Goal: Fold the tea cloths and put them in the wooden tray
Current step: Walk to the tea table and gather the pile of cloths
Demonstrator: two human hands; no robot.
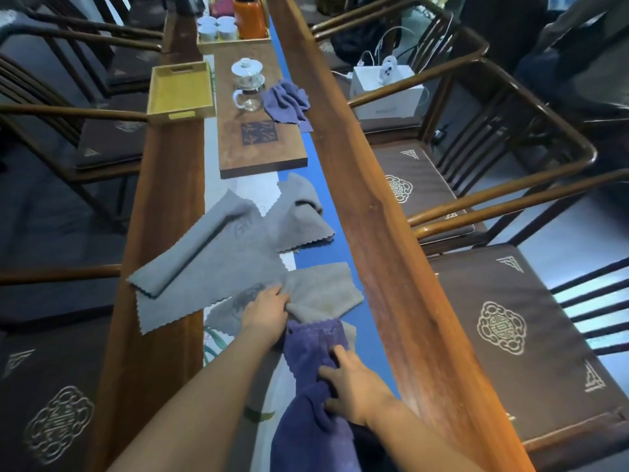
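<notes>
2 purple cloths (315, 349), 3 grey cloths (218, 264), 1 wooden tray (180, 90), 2 hands gripping

Long wooden table (384, 212) running away down the middle; dark round-backed chairs (503, 137) standing along both sides, brown patterned cushions (510, 335) lying on seats; grey floor (558, 226) catching bluish light.

Left hand (267, 310) fingertips are buried in the folds of the beige cloth (326, 292), the purple cloth (313, 403) runs off the bottom edge, and the orange bottle (249, 17) is cropped up top.
</notes>
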